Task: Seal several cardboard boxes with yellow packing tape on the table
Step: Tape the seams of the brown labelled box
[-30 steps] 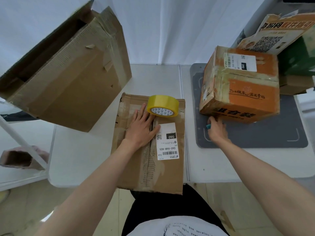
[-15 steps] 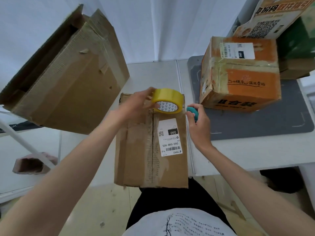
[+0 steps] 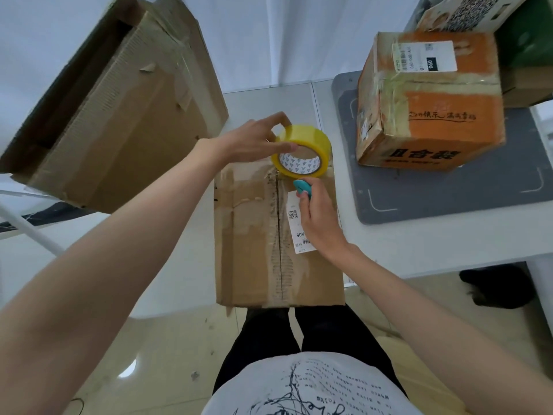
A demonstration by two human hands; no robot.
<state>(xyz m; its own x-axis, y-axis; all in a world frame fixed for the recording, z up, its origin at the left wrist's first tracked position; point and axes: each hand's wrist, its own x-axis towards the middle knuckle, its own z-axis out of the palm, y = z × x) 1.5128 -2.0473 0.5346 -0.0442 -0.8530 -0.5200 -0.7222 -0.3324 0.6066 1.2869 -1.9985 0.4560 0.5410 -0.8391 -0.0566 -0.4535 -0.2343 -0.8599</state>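
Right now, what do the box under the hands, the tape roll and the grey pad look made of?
Box: matte brown corrugated cardboard, fluting exposed along its seam. Tape roll: glossy translucent yellow plastic film on a printed, probably card, core. Grey pad: smooth matte sheet, perhaps rubber or plastic.

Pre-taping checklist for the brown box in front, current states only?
1. Tape roll in left hand: ok, gripped at the box's far end.
2. Teal cutter in right hand: ok, held over the label.
3. Brown box flaps closed: ok, centre seam meets.
4. Free tape end started on seam: cannot tell.
5. Box fully supported by table: not ok, near end overhangs the edge.
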